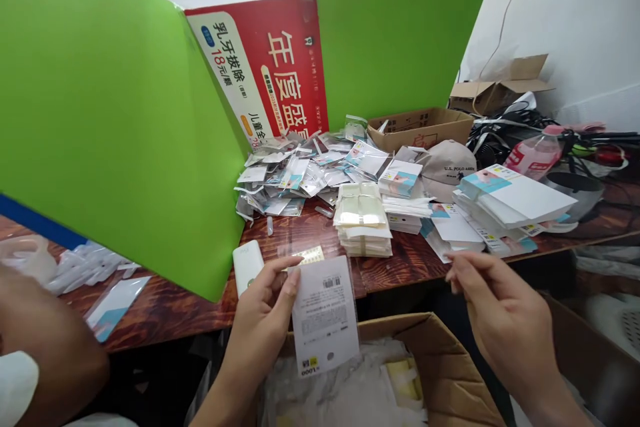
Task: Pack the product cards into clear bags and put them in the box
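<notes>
Over the open cardboard box [445, 360] below the table [410, 261] front edge, the left hand [265, 320] pinches a flat white barcoded card [325, 323] by its left side, the right hand [505, 320] hangs just off that edge, fingers curled, whether gripping anything unclear, and beyond them a glossy sleeve stack [363, 220] and a loose packet heap [300, 173] crowd the dark grained wood up to the smooth green board [100, 113].

The card [325, 320] is white, divider [100, 113] green, poster [295, 60] red (pale lettering)
</notes>
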`<action>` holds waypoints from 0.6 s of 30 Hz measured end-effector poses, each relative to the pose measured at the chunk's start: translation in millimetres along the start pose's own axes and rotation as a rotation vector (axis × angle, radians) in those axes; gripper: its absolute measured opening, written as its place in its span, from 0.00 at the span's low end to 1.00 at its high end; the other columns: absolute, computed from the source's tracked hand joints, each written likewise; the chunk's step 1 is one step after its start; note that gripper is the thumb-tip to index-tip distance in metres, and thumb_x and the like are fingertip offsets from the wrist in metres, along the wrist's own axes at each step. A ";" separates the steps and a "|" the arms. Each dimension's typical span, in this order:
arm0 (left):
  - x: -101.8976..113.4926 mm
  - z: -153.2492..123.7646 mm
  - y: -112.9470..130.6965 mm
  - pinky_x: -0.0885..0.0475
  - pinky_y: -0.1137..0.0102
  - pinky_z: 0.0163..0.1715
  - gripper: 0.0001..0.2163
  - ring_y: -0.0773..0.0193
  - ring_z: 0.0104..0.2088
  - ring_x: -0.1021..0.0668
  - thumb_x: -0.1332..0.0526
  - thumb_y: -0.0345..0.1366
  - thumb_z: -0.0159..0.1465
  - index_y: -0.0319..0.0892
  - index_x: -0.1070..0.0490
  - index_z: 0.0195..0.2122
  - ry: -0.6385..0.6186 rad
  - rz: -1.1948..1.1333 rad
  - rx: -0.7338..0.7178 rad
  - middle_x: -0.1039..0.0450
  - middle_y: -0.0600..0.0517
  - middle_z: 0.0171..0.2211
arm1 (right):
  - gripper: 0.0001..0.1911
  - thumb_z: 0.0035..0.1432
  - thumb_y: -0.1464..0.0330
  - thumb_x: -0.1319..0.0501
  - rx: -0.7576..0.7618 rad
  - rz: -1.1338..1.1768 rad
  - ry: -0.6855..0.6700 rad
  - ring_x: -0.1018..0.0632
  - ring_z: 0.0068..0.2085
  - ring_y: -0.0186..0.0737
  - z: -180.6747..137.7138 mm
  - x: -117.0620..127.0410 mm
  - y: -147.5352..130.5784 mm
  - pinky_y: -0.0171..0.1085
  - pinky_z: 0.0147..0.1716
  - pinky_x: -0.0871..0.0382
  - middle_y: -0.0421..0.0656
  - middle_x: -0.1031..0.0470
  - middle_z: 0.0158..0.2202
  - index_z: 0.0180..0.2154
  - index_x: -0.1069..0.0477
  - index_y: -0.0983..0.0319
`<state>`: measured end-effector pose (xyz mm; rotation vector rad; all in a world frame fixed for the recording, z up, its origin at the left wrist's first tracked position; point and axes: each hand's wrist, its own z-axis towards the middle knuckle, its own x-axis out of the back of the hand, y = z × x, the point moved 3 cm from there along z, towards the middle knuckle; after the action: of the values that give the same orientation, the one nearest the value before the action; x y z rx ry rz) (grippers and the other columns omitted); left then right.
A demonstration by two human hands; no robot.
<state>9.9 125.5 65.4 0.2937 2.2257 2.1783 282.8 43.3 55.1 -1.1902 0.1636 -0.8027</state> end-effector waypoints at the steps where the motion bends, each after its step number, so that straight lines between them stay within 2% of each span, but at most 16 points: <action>1: -1.0 0.9 0.7 0.25 0.75 0.28 0.14 0.62 0.33 0.20 0.38 0.47 0.64 0.43 0.29 0.45 -0.003 -0.004 -0.003 0.21 0.51 0.32 | 0.13 0.64 0.58 0.39 0.015 -0.022 -0.028 0.23 0.33 0.39 -5.5 0.7 2.9 0.33 0.32 0.28 0.41 0.25 0.33 0.45 0.28 0.58; 3: -6.6 2.1 2.9 0.26 0.76 0.27 0.13 0.63 0.33 0.20 0.39 0.46 0.65 0.43 0.29 0.45 -0.042 0.008 -0.030 0.22 0.52 0.31 | 0.24 0.63 0.56 0.38 0.098 -0.072 -0.128 0.22 0.41 0.44 -12.2 -5.5 3.1 0.39 0.40 0.26 0.45 0.25 0.44 0.56 0.36 0.57; 5: -13.6 2.2 4.3 0.27 0.77 0.26 0.12 0.63 0.32 0.21 0.40 0.44 0.66 0.44 0.28 0.45 -0.092 0.027 -0.065 0.22 0.53 0.30 | 0.35 0.61 0.54 0.37 0.237 -0.145 -0.138 0.26 0.52 0.51 -10.0 -15.5 -3.9 0.49 0.50 0.30 0.52 0.32 0.56 0.63 0.46 0.58; 7: -19.3 1.3 3.7 0.28 0.76 0.27 0.12 0.63 0.32 0.21 0.41 0.44 0.67 0.44 0.29 0.46 -0.160 0.054 -0.095 0.22 0.52 0.30 | 0.37 0.60 0.54 0.36 0.366 -0.225 -0.158 0.31 0.58 0.55 -0.1 -27.9 -13.8 0.54 0.55 0.35 0.55 0.36 0.60 0.64 0.46 0.60; 9: -21.0 -0.2 1.7 0.28 0.75 0.27 0.12 0.62 0.32 0.21 0.42 0.44 0.68 0.45 0.29 0.47 -0.211 0.099 -0.115 0.21 0.51 0.31 | 0.26 0.63 0.57 0.38 0.429 -0.229 -0.250 0.28 0.55 0.53 12.4 -39.1 -21.8 0.50 0.52 0.33 0.52 0.29 0.55 0.58 0.36 0.61; 11: -18.3 -1.5 -0.8 0.29 0.75 0.27 0.12 0.63 0.31 0.21 0.42 0.44 0.68 0.45 0.29 0.47 -0.225 0.134 -0.126 0.21 0.52 0.31 | 0.11 0.67 0.62 0.42 0.416 -0.180 -0.328 0.22 0.43 0.45 22.4 -43.7 -25.9 0.41 0.42 0.29 0.46 0.22 0.41 0.46 0.27 0.60; 12: -15.6 -1.9 -1.9 0.29 0.75 0.27 0.12 0.63 0.31 0.21 0.42 0.44 0.68 0.45 0.28 0.47 -0.215 0.137 -0.122 0.21 0.52 0.31 | 0.10 0.68 0.64 0.44 0.401 -0.163 -0.339 0.22 0.35 0.41 25.6 -42.9 -26.6 0.37 0.35 0.30 0.42 0.22 0.34 0.40 0.25 0.60; 14: -9.4 -2.3 -3.6 0.27 0.76 0.27 0.12 0.63 0.31 0.20 0.41 0.45 0.67 0.44 0.28 0.46 -0.169 0.113 -0.095 0.21 0.52 0.31 | 0.14 0.70 0.64 0.47 0.340 -0.114 -0.243 0.27 0.25 0.36 28.1 -34.8 -25.1 0.33 0.26 0.33 0.38 0.28 0.24 0.34 0.27 0.60; 16: -3.9 -1.9 -4.4 0.26 0.76 0.27 0.12 0.63 0.32 0.20 0.39 0.45 0.66 0.44 0.28 0.45 -0.097 0.073 -0.061 0.21 0.52 0.32 | 0.14 0.71 0.64 0.48 0.223 -0.051 -0.081 0.28 0.24 0.35 23.8 -23.5 -19.7 0.31 0.25 0.33 0.36 0.31 0.23 0.34 0.29 0.59; 17: -2.3 -1.3 -4.2 0.25 0.76 0.28 0.12 0.63 0.32 0.20 0.39 0.45 0.65 0.44 0.28 0.45 -0.063 0.054 -0.050 0.21 0.52 0.33 | 0.13 0.70 0.63 0.47 0.173 -0.035 -0.041 0.27 0.25 0.35 18.1 -20.1 -16.5 0.30 0.26 0.32 0.37 0.31 0.23 0.35 0.29 0.58; 18: -1.7 -0.3 -3.6 0.25 0.76 0.29 0.12 0.63 0.33 0.19 0.39 0.45 0.65 0.44 0.28 0.45 -0.035 0.039 -0.043 0.20 0.52 0.34 | 0.12 0.70 0.63 0.46 0.149 -0.034 -0.070 0.26 0.27 0.35 10.3 -19.8 -13.8 0.30 0.28 0.31 0.37 0.29 0.25 0.35 0.28 0.58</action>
<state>11.0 124.9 61.6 0.3747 2.1698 2.2187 267.4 61.7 65.5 -1.0807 0.0257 -0.7879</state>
